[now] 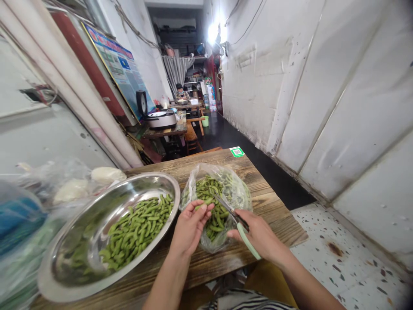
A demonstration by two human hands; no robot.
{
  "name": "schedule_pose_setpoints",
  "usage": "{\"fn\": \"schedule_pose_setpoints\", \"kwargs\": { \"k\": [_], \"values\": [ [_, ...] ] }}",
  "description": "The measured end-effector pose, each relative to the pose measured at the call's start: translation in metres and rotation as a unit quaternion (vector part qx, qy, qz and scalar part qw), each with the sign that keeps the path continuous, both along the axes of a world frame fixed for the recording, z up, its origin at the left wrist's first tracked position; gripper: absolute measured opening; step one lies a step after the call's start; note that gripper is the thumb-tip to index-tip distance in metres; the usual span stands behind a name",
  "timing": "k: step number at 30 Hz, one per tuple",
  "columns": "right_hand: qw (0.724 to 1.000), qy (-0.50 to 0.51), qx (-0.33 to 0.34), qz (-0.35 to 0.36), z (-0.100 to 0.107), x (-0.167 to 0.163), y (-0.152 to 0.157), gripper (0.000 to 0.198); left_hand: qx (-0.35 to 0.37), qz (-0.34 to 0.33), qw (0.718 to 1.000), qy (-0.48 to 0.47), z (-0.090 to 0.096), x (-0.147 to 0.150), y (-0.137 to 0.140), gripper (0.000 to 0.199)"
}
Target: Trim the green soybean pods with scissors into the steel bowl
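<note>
Basin [95, 241] part-filled, pods [209, 187] left in bag [214, 246]!
A single pod [209, 201] is being pinched by left hand [192, 224], scissors [248, 244] by right hand [260, 233].

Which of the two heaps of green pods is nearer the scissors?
The heap in the clear plastic bag: the scissors reach over it. The other heap lies in the metal basin, to the left.

Basin [93, 237] on the left of the bench [274, 215], loose pods [138, 232] inside toward its right half. Clear bag [240, 193] just right of it, bagged pods [208, 187] within. Left hand [190, 224] over the bag's near side, a pod [209, 201] in its fingers; right hand [258, 232] to the right, with scissors [247, 243]. Sticker [237, 152] at the bench's far right corner. Cooker [162, 119] on a second bench [181, 125] beyond.
</note>
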State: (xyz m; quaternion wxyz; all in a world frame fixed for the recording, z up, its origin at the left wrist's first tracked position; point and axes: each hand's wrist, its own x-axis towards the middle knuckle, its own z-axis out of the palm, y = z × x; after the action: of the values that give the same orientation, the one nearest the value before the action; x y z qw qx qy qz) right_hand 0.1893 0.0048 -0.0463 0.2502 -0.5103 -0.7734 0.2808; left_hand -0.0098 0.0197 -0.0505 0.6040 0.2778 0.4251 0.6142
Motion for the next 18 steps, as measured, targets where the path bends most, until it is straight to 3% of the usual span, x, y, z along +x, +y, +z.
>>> {"fn": "schedule_pose_setpoints", "kwargs": {
  "k": [11, 18],
  "values": [
    [0.999, -0.014, -0.003, 0.028, 0.006, -0.006, -0.001, 0.037, -0.007, -0.003, 1.000, 0.010, 0.001, 0.006, -0.009, 0.034],
    [0.999, -0.037, -0.005, 0.024, -0.002, -0.006, -0.001, 0.032, -0.011, -0.004, 0.994, 0.107, -0.010, 0.005, -0.011, 0.039]
  ]
}}
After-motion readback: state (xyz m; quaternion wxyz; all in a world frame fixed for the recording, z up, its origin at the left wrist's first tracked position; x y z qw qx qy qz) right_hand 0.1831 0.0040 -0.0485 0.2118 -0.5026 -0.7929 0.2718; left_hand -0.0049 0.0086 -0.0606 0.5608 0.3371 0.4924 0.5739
